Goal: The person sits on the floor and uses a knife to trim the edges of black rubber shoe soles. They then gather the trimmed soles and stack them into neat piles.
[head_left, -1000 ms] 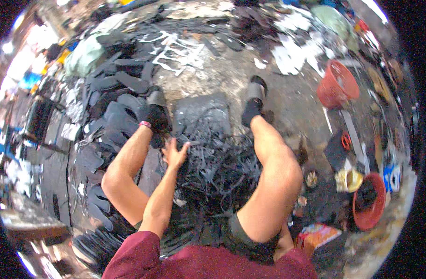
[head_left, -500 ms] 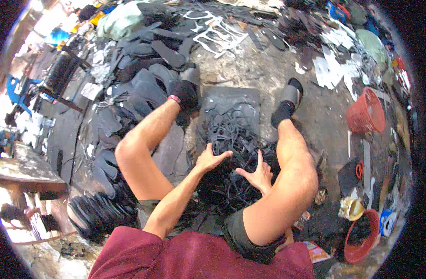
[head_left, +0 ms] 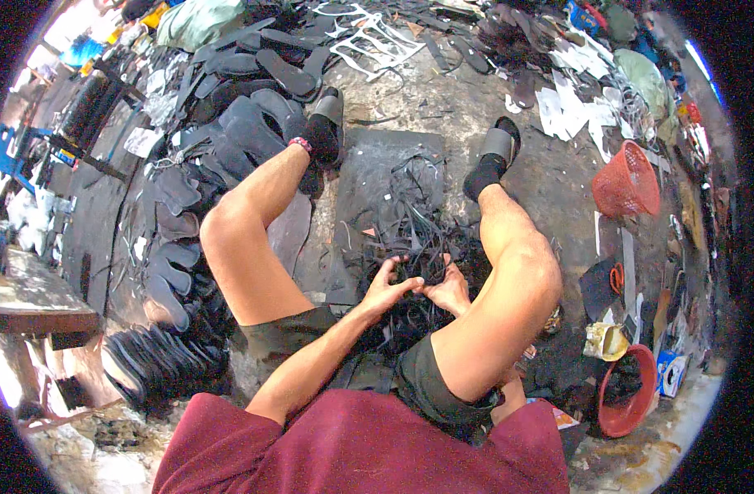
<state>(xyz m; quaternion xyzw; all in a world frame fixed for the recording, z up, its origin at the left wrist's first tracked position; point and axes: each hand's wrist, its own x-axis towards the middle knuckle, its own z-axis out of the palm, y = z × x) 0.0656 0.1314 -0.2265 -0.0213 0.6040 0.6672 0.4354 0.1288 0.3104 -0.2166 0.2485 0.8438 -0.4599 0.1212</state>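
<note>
Between my legs lies a tangled heap of thin black strips (head_left: pixel 422 235), partly over a dark flat board (head_left: pixel 368 165). My left hand (head_left: pixel 387 290) is at the near side of the heap, its fingers curled into the strips. Close beside it, my right hand (head_left: pixel 449 290) curves round the strips from the other side. The two thumbs point toward each other and nearly meet. A bunch of strips sits between the hands, and some fingertips are hidden in it.
Dark shoe soles (head_left: pixel 257 123) are piled on the left, with a row of stacked soles (head_left: pixel 167 358) nearer me. On the right are a red basket (head_left: pixel 626 181), red-handled scissors (head_left: pixel 616 277) and a red tub (head_left: pixel 628 412). White cut-out sheets (head_left: pixel 377 41) lie ahead.
My hands have come closer together and closed in on the black strips from a spread pose. The strips between them are drawn nearer to me. The whole view has shifted slightly.
</note>
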